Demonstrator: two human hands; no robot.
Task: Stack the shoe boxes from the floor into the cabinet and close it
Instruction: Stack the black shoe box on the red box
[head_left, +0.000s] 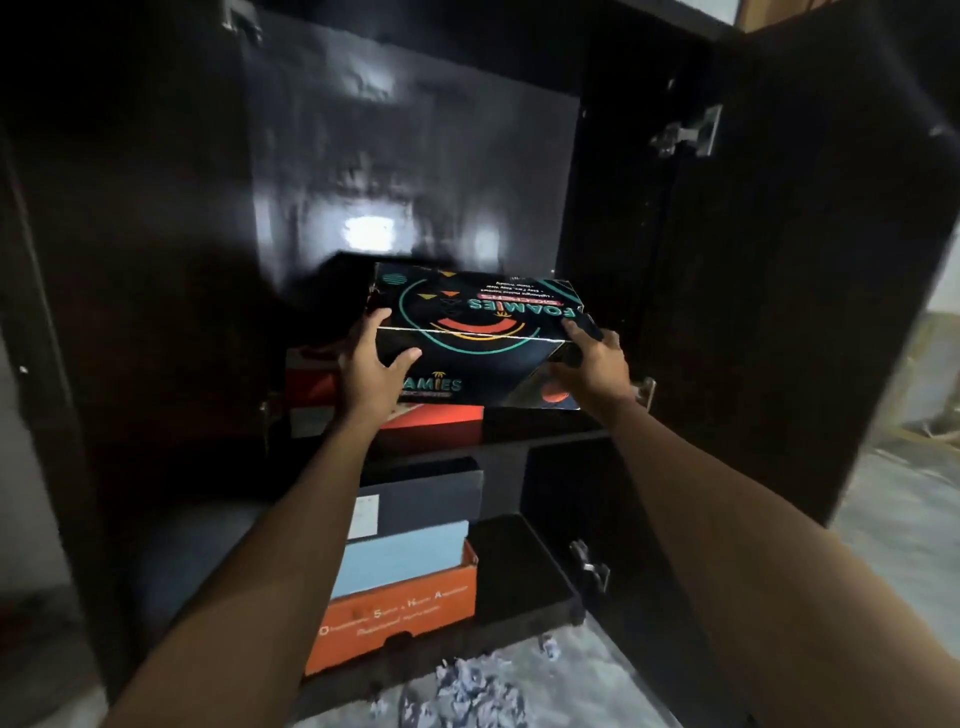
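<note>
Hands, left (370, 364) and right (592, 358), grip black shoe box (478, 332) inside cabinet (779, 260).

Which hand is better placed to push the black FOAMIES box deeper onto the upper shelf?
Probably left: the left hand grips the FOAMIES box at its near front face, behind it. The right hand holds the side corner.

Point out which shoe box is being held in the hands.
The black Foamies box, gripped at its ends by the left hand and right hand. The other boxes sit stacked on the shelves, untouched.
</note>
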